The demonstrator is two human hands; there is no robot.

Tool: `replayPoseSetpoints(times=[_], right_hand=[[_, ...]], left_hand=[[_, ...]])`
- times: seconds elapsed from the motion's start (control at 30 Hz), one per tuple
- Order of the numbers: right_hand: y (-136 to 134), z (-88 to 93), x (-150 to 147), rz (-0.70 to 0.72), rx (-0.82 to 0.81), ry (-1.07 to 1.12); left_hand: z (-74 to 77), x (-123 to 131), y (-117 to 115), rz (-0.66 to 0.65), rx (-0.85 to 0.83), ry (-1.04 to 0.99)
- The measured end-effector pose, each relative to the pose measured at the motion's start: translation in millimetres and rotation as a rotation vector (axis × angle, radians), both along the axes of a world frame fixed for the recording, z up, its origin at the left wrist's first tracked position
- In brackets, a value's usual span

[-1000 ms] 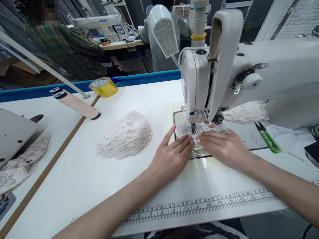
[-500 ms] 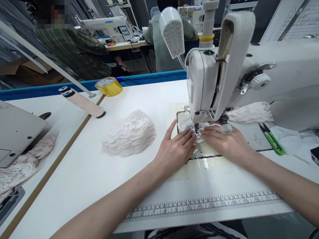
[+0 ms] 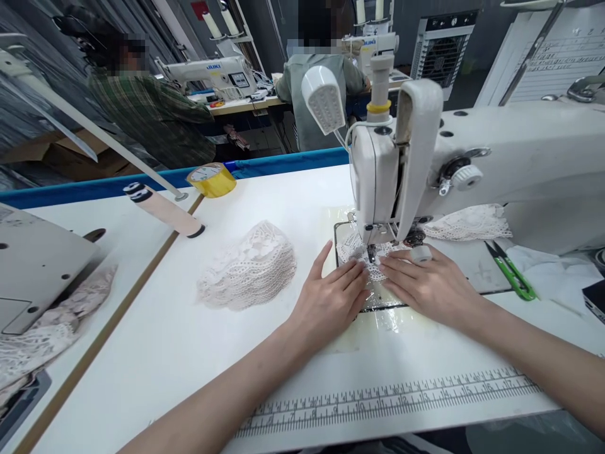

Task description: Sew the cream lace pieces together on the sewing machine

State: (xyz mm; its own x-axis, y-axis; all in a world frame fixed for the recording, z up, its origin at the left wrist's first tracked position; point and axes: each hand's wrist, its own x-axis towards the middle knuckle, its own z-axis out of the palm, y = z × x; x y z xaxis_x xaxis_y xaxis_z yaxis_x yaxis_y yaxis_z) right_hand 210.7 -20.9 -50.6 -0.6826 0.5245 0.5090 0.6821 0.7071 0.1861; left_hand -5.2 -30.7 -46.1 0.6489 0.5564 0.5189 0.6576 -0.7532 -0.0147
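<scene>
Under the needle of a white sewing machine (image 3: 378,183) lies a piece of white lace (image 3: 350,248). My left hand (image 3: 331,293) rests flat at the lace's left side, thumb spread and fingertips on the fabric near the presser foot. From the right, my right hand (image 3: 428,280) lies with its fingers stretched onto the lace, close to the needle. A stack of lace pieces (image 3: 250,268) sits on the table to the left of my left hand. More lace (image 3: 472,222) lies behind my right hand, beneath the machine arm.
Green snips (image 3: 513,274) and white cloth (image 3: 548,271) lie at the right. Yellow tape (image 3: 212,180) and a thread cone (image 3: 165,211) are at the back left. A ruler strip (image 3: 387,400) runs along the front edge. Two people sit beyond the table.
The camera view has tilted up a little, so the machine appears lower and further left. Both hands stay on the lace in nearly the same places.
</scene>
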Motion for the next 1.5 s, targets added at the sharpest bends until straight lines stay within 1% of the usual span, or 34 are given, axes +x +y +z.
replayPoseSetpoints(times=[0.23, 0.57, 0.77, 1.0, 1.27, 1.5], right_hand=[[0.6, -0.5, -0.5, -0.045, -0.007, -0.033], [1.2, 0.2, -2.5, -0.081, -0.024, -0.075], [-0.7, -2.2, -3.7, -0.030, 0.010, -0.035], [-1.4, -5.6, -3.1, 0.000, 0.009, -0.002], [0.6, -7.5, -1.9, 0.011, -0.010, 0.008], [2.3, -7.2, -3.2, -0.016, 0.001, 0.011]], left_hand=[[-1.9, -0.8, 4.8, 0.013, -0.018, -0.017], [-3.0, -1.4, 8.5, 0.034, -0.035, 0.012], [-4.1, -1.7, 7.5, 0.026, -0.011, 0.013], [-2.9, -1.3, 5.2, 0.004, -0.004, 0.030], [-1.5, -1.1, 5.8, 0.009, -0.030, 0.029], [-1.1, -0.7, 8.9, 0.016, -0.053, 0.016]])
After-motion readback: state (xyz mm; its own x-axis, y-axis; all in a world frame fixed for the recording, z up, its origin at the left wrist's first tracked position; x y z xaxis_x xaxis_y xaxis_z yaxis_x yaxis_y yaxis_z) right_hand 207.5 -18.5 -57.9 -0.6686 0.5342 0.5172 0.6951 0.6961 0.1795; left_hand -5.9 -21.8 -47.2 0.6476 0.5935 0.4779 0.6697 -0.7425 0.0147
